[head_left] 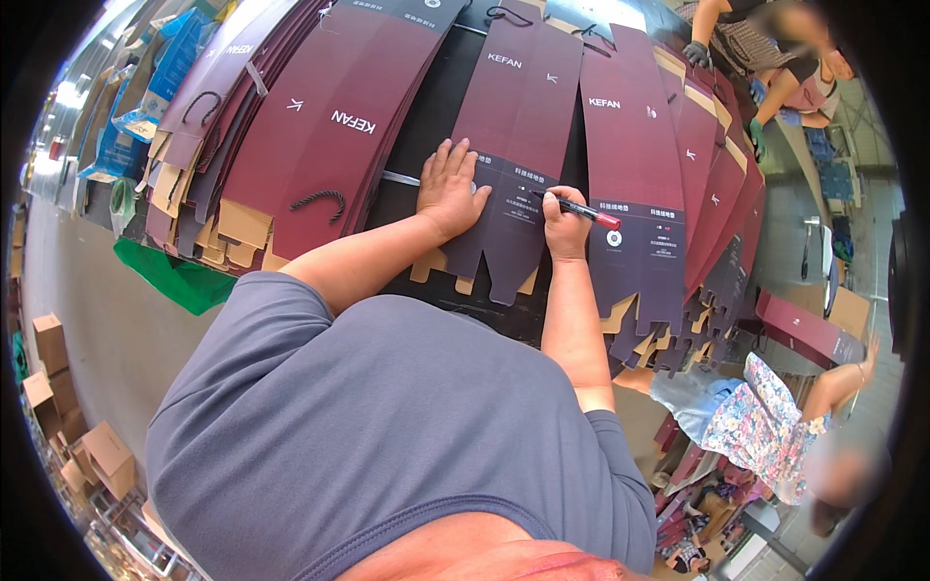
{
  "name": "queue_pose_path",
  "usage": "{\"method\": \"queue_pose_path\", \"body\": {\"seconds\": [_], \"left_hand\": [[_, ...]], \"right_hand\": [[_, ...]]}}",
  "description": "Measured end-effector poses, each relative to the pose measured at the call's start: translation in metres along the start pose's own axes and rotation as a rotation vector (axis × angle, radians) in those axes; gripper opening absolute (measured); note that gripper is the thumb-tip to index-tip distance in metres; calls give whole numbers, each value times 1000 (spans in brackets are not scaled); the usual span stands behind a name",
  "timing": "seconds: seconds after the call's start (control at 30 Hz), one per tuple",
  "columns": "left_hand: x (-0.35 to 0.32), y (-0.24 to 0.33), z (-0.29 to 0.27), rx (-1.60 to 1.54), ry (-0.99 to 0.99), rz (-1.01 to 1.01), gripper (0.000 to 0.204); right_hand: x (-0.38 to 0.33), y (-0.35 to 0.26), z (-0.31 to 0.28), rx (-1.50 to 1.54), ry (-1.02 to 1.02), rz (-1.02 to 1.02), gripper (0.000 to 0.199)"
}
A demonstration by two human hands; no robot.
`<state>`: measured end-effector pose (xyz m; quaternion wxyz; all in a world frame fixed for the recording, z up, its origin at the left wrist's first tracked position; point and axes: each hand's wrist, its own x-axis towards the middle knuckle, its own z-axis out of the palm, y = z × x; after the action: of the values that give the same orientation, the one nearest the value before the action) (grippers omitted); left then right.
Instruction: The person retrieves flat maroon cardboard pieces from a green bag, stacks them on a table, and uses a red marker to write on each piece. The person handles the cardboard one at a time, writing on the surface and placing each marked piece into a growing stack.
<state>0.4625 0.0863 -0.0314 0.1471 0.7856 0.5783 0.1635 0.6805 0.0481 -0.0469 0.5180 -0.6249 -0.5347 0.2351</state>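
Note:
Before me a flat maroon carton [513, 107] lies unfolded, with a dark printed panel and cut flaps at its near end. My left hand [450, 194] rests flat on its left edge, fingers spread, beside the panel. In my right hand [565, 228] is a black marker pen [588, 210] with a red end; its tip points left at the dark panel. Whether the tip touches the card cannot be made out. A black cord handle [511, 15] shows at the carton's far end.
Stacks of flat maroon cartons lie to the left [329, 126] and right [635, 145]. A blue plastic bag [165, 77] and a green sheet [174, 276] are at the left. Co-workers stand at the far right [775, 87] and near right [765, 421]. Brown boxes [107, 455] sit at lower left.

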Motion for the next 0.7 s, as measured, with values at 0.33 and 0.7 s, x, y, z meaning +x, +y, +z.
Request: {"method": "queue_pose_path", "body": {"seconds": [0.33, 0.7], "left_hand": [[1, -1, 1, -5, 23, 30, 65], [-1, 0, 3, -216, 107, -30, 69]], "right_hand": [[3, -1, 1, -38, 124, -11, 26], [-20, -35, -2, -168, 99, 142, 38]]}}
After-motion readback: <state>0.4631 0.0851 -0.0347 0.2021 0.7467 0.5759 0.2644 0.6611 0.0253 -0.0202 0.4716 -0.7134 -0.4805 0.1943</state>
